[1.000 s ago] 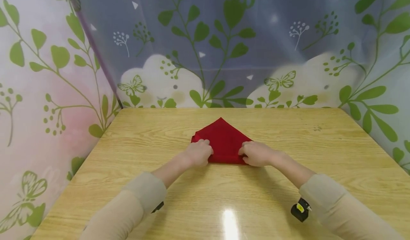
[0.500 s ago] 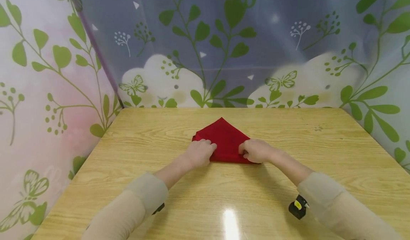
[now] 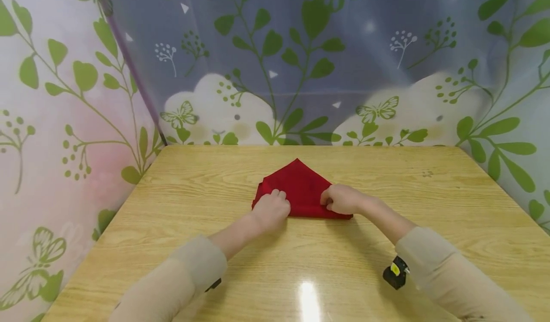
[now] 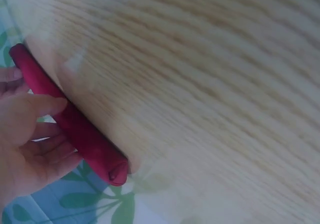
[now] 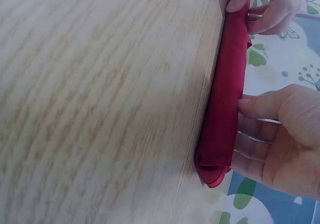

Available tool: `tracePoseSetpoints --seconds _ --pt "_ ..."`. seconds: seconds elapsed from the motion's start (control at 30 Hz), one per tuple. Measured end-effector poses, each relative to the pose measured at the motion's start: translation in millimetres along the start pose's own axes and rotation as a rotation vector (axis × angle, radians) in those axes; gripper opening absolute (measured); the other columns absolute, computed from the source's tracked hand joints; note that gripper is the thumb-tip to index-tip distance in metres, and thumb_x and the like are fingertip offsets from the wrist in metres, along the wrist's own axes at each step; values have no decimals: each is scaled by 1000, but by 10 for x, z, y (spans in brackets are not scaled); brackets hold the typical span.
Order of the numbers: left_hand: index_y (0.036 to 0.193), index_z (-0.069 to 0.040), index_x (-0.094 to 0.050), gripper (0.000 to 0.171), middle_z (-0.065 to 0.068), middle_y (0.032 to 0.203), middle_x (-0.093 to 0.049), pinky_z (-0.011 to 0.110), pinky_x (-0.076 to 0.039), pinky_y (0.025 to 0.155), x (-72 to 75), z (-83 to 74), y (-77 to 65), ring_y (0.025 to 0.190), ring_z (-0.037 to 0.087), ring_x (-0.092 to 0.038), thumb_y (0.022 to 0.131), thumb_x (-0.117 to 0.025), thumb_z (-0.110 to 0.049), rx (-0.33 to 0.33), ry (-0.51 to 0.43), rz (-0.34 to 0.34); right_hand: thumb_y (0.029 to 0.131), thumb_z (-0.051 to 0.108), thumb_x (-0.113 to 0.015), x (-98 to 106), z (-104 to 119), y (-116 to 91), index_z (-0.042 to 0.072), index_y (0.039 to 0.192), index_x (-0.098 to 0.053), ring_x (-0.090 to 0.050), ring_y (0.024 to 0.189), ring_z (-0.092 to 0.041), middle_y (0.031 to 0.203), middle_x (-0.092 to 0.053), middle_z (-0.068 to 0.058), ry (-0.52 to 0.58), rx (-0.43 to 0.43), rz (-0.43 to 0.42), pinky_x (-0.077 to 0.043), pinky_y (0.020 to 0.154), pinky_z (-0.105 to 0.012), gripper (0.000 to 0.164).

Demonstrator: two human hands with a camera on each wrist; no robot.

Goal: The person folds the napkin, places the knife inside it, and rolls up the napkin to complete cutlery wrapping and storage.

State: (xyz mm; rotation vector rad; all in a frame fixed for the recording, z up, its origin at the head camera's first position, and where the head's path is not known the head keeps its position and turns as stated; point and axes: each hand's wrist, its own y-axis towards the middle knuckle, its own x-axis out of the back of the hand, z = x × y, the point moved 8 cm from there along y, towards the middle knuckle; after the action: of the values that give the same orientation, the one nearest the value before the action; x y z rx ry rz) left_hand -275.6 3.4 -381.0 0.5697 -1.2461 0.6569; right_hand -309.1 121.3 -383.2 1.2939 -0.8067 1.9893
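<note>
A red cloth (image 3: 298,188) lies on the table, its far part a flat point and its near edge rolled into a tube. My left hand (image 3: 271,211) grips the left part of the roll; the left wrist view shows the thumb on the near side of the rolled cloth (image 4: 82,134) and the fingers beyond it. Toward the other end, my right hand (image 3: 345,199) holds the roll between thumb and curled fingers. In the right wrist view the right hand (image 5: 287,139) has its thumb tip against the cloth (image 5: 222,99), near the roll's folded end.
The wooden table (image 3: 206,174) runs back to a printed curtain (image 3: 301,64) with leaves and clouds. Similar cloth hangs on the left and right. A black wrist device (image 3: 396,273) sits under the right sleeve.
The left hand has shifted a little right along the roll, baring more of its left end. My right hand has moved slightly away from me, and the roll's right end now shows.
</note>
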Motion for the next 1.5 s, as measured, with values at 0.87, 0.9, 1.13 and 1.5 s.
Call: tracePoseSetpoints --seconds 0.87,0.9,1.13,1.5 --pt "64 -8 -58 20 7 70 -56 29 -47 62 -70 43 3 68 20 -53 84 -57 -6 -22 -12 -14 74 13 -73 -68 253 -130 8 80 -56 -51 69 -19 76 -50 -2 -447 110 -244 -44 58 -31 19" --pt "64 -8 -58 20 7 70 -56 29 -47 63 -68 43 0 68 20 -53 84 -57 -6 -26 -16 -17 74 12 -73 -69 254 -126 8 79 -55 -51 69 -19 76 -50 -2 -449 112 -245 -45 58 -31 18" --pt "71 -7 -55 13 5 66 -57 28 -47 61 -45 34 -6 64 19 -57 84 -58 -6 -46 -30 -53 75 10 -70 -65 220 -78 7 80 -59 -53 68 -19 74 -53 -3 -425 128 -218 -45 63 -34 12" --pt "75 -8 -53 10 2 64 -54 26 -44 58 -69 112 30 60 16 -54 83 -60 -8 -8 -106 8 79 12 -69 -47 164 -27 6 91 -66 -61 83 -22 88 -62 -6 -335 83 -96 -49 72 -37 13"
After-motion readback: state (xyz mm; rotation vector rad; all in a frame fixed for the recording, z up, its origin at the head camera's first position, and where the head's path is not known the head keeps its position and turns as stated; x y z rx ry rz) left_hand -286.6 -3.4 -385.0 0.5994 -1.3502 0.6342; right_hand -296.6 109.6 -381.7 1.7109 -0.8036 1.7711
